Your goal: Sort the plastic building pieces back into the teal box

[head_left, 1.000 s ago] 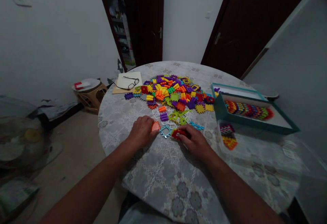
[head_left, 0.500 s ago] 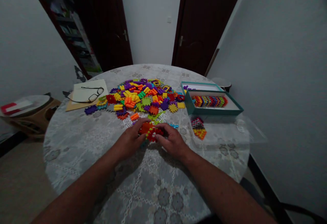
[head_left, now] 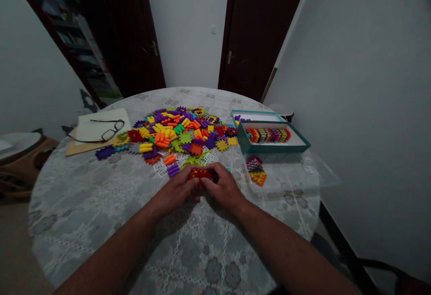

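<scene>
Red toothed piece [head_left: 201,173] held in both hands, on the near side of the pile of coloured plastic pieces [head_left: 178,129]

From my feed, the red piece sits just off the pile's near edge, partly covered by my grip, so I cannot tell whether it is one part or several joined. My left hand [head_left: 178,191] has its fingers closed on one side of it; my right hand [head_left: 224,187] has its fingers closed on the other, thumbs on the near face. I judge this to be a two-handed press. To do it well, I would hold both thumbs level, line up the teeth before adding force, and push evenly, since lopsided pressure could twist the piece loose.

Between the pile and my hands lie a purple piece [head_left: 173,170] and white lattice pieces [head_left: 160,168]. Right of the pile, on the worktop [head_left: 101,196], a teal box [head_left: 276,148] holds a multicoloured row [head_left: 267,135]. Left of the pile, eyeglasses [head_left: 108,135] rest on a pale sheet [head_left: 84,129].
</scene>
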### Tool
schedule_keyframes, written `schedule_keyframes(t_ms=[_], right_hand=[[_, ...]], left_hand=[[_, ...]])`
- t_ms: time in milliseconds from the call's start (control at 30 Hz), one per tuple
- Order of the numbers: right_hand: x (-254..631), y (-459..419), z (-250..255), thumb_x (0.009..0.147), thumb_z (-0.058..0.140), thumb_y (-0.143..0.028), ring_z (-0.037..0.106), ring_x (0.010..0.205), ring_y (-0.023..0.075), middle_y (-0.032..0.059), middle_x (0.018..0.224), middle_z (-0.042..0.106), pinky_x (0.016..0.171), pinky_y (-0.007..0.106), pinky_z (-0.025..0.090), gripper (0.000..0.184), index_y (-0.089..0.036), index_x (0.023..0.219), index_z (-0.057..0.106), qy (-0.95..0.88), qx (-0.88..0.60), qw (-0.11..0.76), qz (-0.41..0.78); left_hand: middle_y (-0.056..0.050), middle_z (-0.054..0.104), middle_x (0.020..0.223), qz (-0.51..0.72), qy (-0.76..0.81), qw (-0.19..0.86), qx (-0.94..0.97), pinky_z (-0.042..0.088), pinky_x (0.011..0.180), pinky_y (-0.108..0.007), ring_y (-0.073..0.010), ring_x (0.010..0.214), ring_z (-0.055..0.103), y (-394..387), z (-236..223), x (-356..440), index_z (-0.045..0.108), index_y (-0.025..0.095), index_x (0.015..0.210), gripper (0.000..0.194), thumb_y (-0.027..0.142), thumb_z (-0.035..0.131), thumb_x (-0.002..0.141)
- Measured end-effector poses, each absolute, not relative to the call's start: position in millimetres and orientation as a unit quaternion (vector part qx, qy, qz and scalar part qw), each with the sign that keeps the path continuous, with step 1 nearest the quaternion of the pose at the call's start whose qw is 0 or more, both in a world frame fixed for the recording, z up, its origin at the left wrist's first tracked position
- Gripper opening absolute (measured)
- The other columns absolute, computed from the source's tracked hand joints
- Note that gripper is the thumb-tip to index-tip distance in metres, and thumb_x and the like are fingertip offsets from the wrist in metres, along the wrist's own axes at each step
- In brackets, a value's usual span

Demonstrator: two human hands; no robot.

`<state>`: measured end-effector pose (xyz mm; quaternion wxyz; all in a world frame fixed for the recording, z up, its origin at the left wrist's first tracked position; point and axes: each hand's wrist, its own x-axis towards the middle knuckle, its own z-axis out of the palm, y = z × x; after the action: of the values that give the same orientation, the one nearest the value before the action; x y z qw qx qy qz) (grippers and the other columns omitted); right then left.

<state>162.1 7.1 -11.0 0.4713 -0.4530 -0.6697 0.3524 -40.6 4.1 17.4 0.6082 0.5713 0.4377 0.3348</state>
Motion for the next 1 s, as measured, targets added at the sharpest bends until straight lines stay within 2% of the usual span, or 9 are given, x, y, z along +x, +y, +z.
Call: schedule_keyframes(t_ms=[167, 333, 433, 633, 800, 900, 1000], right_hand=[[169, 7, -9, 0.100, 0.068, -0.036, 0.071, 0.094, 0.0211, 0.0038, 0.108, 0.075, 0.086, 0.036, 0.058, 0.025, -0.026, 0.123, 0.071, -0.683, -0.440, 0.465, 0.352], [177, 18, -17, 0.103, 0.061, -0.032, 0.072, 0.106, 0.0255, 0.0086, 0.113, 0.075, 0.096, 0.042, 0.058, 0.020, -0.024, 0.117, 0.074, -0.702, -0.486, 0.462, 0.240], [177, 21, -22, 0.102, 0.060, -0.028, 0.072, 0.108, 0.0268, 0.0107, 0.116, 0.075, 0.100, 0.044, 0.059, 0.025, -0.023, 0.121, 0.074, -0.732, -0.480, 0.438, 0.205], [176, 25, -25, 0.100, 0.061, -0.022, 0.072, 0.111, 0.0274, 0.0135, 0.125, 0.073, 0.105, 0.046, 0.060, 0.033, -0.021, 0.129, 0.074, -0.777, -0.463, 0.388, 0.176], [177, 24, -15, 0.099, 0.061, -0.018, 0.071, 0.116, 0.0290, 0.0142, 0.125, 0.072, 0.106, 0.047, 0.059, 0.032, -0.021, 0.128, 0.074, -0.815, -0.443, 0.336, 0.162], [170, 18, -4, 0.103, 0.061, -0.020, 0.068, 0.120, 0.0308, 0.0151, 0.124, 0.072, 0.109, 0.050, 0.057, 0.028, -0.021, 0.128, 0.073, -0.845, -0.426, 0.294, 0.139], [154, 5, 8, 0.107, 0.062, -0.025, 0.067, 0.122, 0.0300, 0.0153, 0.127, 0.071, 0.109, 0.047, 0.057, 0.026, -0.021, 0.131, 0.072, -0.879, -0.392, 0.230, 0.145]], left_hand=[[-0.010, 0.078, 0.114, 0.378, 0.440, 0.638, 0.506, 0.069, 0.067, -0.036, -0.0270, 0.096, 0.080, 1, 27, -42, 0.064, 0.024, 0.130, 0.037, 0.041, 0.074, 0.098], [-0.007, 0.077, 0.112, 0.535, 0.472, 0.600, 0.362, 0.069, 0.062, -0.034, -0.0230, 0.083, 0.083, 15, 29, -58, 0.056, 0.024, 0.136, 0.042, 0.024, 0.067, 0.096], [-0.007, 0.076, 0.113, 0.586, 0.488, 0.565, 0.315, 0.069, 0.061, -0.033, -0.0220, 0.083, 0.083, 23, 27, -67, 0.053, 0.024, 0.140, 0.044, 0.020, 0.064, 0.097], [-0.009, 0.077, 0.114, 0.601, 0.485, 0.566, 0.288, 0.067, 0.060, -0.030, -0.0206, 0.079, 0.082, 25, 28, -69, 0.054, 0.025, 0.142, 0.044, 0.018, 0.060, 0.100], [-0.008, 0.077, 0.108, 0.611, 0.470, 0.580, 0.262, 0.069, 0.063, -0.033, -0.0218, 0.080, 0.082, 26, 33, -73, 0.056, 0.024, 0.139, 0.036, 0.020, 0.057, 0.103], [-0.009, 0.077, 0.107, 0.619, 0.462, 0.586, 0.244, 0.070, 0.063, -0.034, -0.0223, 0.079, 0.082, 29, 34, -77, 0.056, 0.024, 0.135, 0.030, 0.021, 0.054, 0.105], [-0.009, 0.076, 0.108, 0.626, 0.459, 0.584, 0.239, 0.069, 0.061, -0.033, -0.0207, 0.075, 0.080, 30, 32, -78, 0.056, 0.023, 0.136, 0.033, 0.018, 0.053, 0.103]])
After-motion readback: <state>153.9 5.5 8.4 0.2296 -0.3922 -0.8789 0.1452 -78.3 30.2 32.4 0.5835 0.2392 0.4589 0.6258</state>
